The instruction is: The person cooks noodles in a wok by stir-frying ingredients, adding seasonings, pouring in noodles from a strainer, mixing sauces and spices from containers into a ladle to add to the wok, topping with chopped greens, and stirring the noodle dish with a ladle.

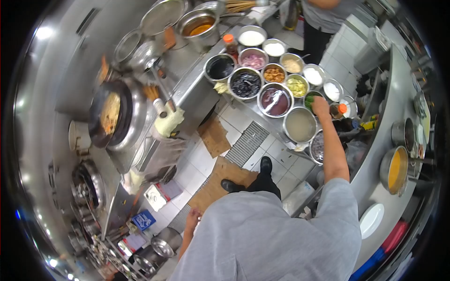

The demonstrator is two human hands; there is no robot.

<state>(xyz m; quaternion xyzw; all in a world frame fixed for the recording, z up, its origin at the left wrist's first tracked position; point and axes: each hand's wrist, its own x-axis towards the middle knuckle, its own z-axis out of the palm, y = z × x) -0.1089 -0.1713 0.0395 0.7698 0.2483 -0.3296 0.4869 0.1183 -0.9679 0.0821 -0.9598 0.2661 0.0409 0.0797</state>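
My right hand (321, 107) reaches into a small metal bowl at the right of the group of ingredient bowls, its fingers closed together on chopped greens (309, 100). Beside that bowl stand a wide bowl of cloudy liquid (300, 124), a bowl of dark red liquid (275, 100) and a bowl of pale yellow-green pieces (296, 86). An orange-capped jar (338, 110) is just right of my wrist. Low by my side hangs my left hand (192, 218), its fingers curled; what they hold, if anything, cannot be made out.
At left, a wok (125, 112) on the stove contains yellowish food (111, 113). A pot of amber liquid (198, 25) stands at the back. The right counter (370, 196) bears a bowl of orange liquid (396, 171) and a white plate (371, 220). Another person (330, 18) stands beyond the bowls.
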